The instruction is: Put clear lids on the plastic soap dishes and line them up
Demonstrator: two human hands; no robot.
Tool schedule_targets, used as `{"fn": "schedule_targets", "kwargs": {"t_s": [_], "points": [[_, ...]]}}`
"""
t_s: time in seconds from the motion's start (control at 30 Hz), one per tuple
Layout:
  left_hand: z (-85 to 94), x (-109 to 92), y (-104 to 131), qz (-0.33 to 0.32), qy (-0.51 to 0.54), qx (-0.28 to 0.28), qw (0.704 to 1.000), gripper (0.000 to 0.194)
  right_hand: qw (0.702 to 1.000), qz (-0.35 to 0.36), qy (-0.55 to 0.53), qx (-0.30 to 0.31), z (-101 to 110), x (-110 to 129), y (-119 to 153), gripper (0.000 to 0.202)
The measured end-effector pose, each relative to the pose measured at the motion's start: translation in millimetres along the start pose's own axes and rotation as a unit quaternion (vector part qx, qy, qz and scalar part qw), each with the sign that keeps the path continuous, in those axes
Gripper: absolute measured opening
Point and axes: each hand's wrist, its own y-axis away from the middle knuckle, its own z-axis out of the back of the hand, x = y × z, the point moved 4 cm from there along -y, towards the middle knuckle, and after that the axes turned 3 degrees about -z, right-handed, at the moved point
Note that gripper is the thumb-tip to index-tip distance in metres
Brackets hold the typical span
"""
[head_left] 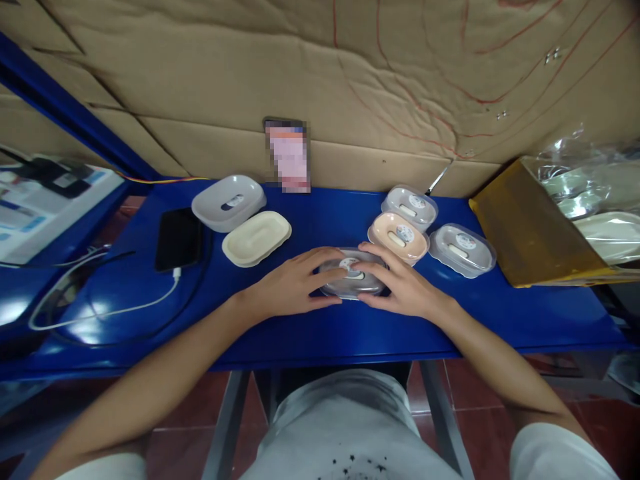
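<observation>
A grey soap box with a clear lid and a round sticker sits on the blue table in front of me. My left hand grips its left end, fingers over the lid and thumb at the near edge. On the right end, my right hand holds it in the same way. Just behind and to the right are a peach lidded soap box, a grey lidded one and another grey lidded one. Beyond my left hand lie a cream oval tray and an open grey oval dish.
A smartphone leans against the cardboard wall. A black phone with a white cable lies on the left. At the right, an open brown box holds plastic-wrapped pieces. The blue table's front edge is near me.
</observation>
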Motion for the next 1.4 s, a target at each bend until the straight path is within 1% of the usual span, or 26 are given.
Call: {"fn": "schedule_targets", "kwargs": {"t_s": [0.1,0.17,0.3,0.37,0.47,0.53,0.6,0.63,0.67,0.73,0.77,0.8,0.83,0.87,0.93,0.97,1.03,1.1,1.13,1.17,1.2,1.23,1.3,1.33,1.37,1.4], "points": [[-1.6,1,1,-0.002,-0.01,0.0,1.0,0.034,1.0,0.005,0.002,0.013,0,1,2,0.049],[-1.5,0,1,-0.008,-0.019,0.002,1.0,0.033,1.0,0.012,0.008,0.017,-2,2,4,0.046],[-1.9,0,0,-0.02,-0.041,0.006,0.999,0.033,0.998,0.045,0.033,0.005,-10,1,6,0.029],[-3.8,2,0,-0.014,-0.047,0.009,0.999,0.032,0.997,0.059,0.046,-0.005,-14,-1,5,0.025],[-6.7,5,-1,0.008,-0.046,0.016,0.999,0.031,0.997,0.049,0.055,-0.01,-18,-5,3,0.023],[-4.5,7,-1,0.013,-0.048,0.02,0.999,0.032,0.997,0.038,0.068,-0.009,-17,-7,2,0.022],[5.0,10,-2,0.025,-0.071,0.011,0.997,0.034,0.994,0.037,0.103,-0.018,-14,-5,1,0.023],[13.0,14,-2,0.051,-0.097,-0.004,0.994,0.036,0.991,0.033,0.127,-0.024,-11,-4,2,0.024],[22.3,19,-1,0.093,-0.131,-0.023,0.987,0.037,0.988,0.025,0.151,-0.033,-9,-3,2,0.025],[40.2,31,4,0.209,-0.204,-0.053,0.955,0.038,0.981,-0.009,0.186,-0.047,-4,-3,2,0.027],[45.6,37,7,0.265,-0.231,-0.049,0.935,0.039,0.979,-0.031,0.196,-0.052,-2,-4,1,0.027],[47.2,42,11,0.311,-0.246,-0.03,0.918,0.039,0.976,-0.053,0.203,-0.057,-1,-5,1,0.027],[44.8,45,13,0.338,-0.251,0.0,0.907,0.04,0.973,-0.072,0.208,-0.064,0,-5,1,0.028],[39.0,47,15,0.347,-0.248,0.033,0.904,0.04,0.97,-0.087,0.214,-0.073,1,-6,1,0.029],[21.9,43,13,0.315,-0.226,0.08,0.918,0.039,0.964,-0.106,0.228,-0.091,1,-6,0,0.031],[13.2,39,11,0.285,-0.209,0.086,0.932,0.039,0.961,-0.11,0.235,-0.097,0,-5,0,0.03],[0.4,29,5,0.214,-0.162,0.077,0.96,0.039,0.96,-0.101,0.245,-0.094,-3,-2,1,0.031],[-0.9,24,0,0.17,-0.114,0.05,0.978,0.041,0.964,-0.076,0.242,-0.079,-7,2,2,0.036],[3.4,26,-1,0.167,-0.103,0.031,0.98,0.041,0.968,-0.061,0.235,-0.069,-11,5,3,0.039],[10.9,31,1,0.18,-0.109,0.008,0.978,0.042,0.971,-0.046,0.226,-0.059,-14,7,4,0.041],[20.9,40,5,0.211,-0.13,-0.017,0.969,0.042,0.975,-0.032,0.217,-0.048,-17,10,4,0.042],[32.5,52,11,0.254,-0.166,-0.044,0.952,0.043,0.977,-0.018,0.208,-0.035,-21,13,5,0.042],[55.3,78,30,0.354,-0.247,-0.078,0.898,0.052,0.981,0.016,0.193,-0.008,-29,19,5,0.042],[64.1,90,40,0.399,-0.275,-0.082,0.871,0.058,0.982,0.033,0.187,0.006,-32,22,5,0.044],[70.0,101,48,0.431,-0.289,-0.073,0.852,0.06,0.982,0.048,0.18,0.02,-35,25,4,0.046],[73.1,109,55,0.45,-0.292,-0.056,0.842,0.058,0.982,0.06,0.174,0.033,-38,27,4,0.048]]}}
